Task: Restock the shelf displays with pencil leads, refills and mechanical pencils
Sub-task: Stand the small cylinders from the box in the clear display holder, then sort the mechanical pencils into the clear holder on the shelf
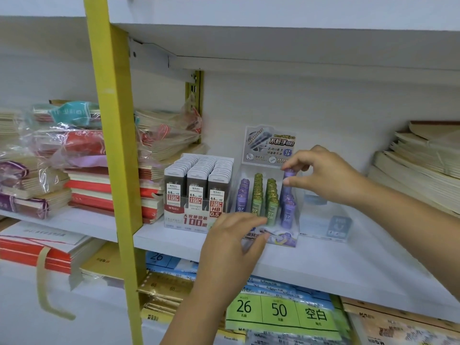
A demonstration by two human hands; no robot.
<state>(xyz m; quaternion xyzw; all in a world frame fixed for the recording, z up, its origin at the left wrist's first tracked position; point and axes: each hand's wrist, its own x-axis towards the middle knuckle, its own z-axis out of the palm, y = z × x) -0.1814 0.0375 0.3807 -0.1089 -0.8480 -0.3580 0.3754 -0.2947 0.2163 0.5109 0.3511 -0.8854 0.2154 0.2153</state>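
Observation:
A clear display stand (278,239) of purple and green 0.7 2B lead tubes sits mid-shelf, with a printed card (267,145) behind it. My right hand (323,175) pinches a purple lead tube (288,179) by its top, over the rightmost row at the back of the stand. My left hand (231,242) rests with fingers extended on the stand's front left edge. To the left stands a full box of grey 0.5 HB lead cases (198,192).
A clear display case (326,222) holding one blue item stands right of the stand. Notebook stacks fill the shelf's far right (420,168) and left (159,165). A yellow upright post (112,135) splits the shelving. Loose-leaf paper packs (278,310) lie on the shelf below.

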